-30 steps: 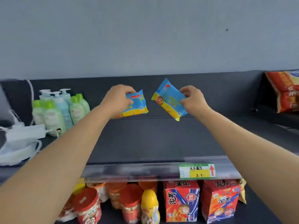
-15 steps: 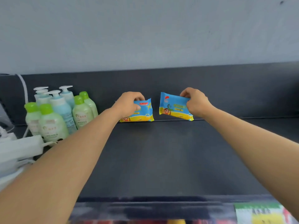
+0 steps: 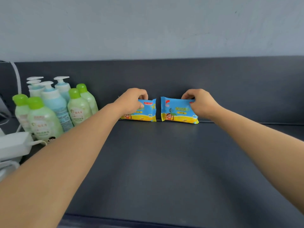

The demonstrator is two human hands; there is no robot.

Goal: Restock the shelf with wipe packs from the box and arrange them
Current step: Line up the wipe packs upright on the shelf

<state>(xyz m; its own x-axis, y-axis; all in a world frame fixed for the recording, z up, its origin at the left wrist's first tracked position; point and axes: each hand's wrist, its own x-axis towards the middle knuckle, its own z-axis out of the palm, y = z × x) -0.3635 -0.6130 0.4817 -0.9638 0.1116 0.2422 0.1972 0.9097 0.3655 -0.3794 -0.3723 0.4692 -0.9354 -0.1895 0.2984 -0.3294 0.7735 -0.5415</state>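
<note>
Two blue and yellow wipe packs stand upright side by side against the back panel of the dark shelf (image 3: pixel 164 162). My left hand (image 3: pixel 131 100) grips the left wipe pack (image 3: pixel 146 112) from above and covers its left half. My right hand (image 3: pixel 200 102) pinches the top right corner of the right wipe pack (image 3: pixel 176 112). A narrow gap separates the two packs. Both packs rest with their bottom edges on the shelf floor. The box is out of view.
A cluster of green-capped and pump bottles (image 3: pixel 54 107) stands at the left back of the shelf. White items and a cable (image 3: pixel 13 145) lie at the far left edge. The dark back panel (image 3: pixel 246 88) rises behind the packs.
Both hands moved the packs down and back until they stand on the shelf against the back panel. The right pack turned from tilted to upright. My view moved closer.
</note>
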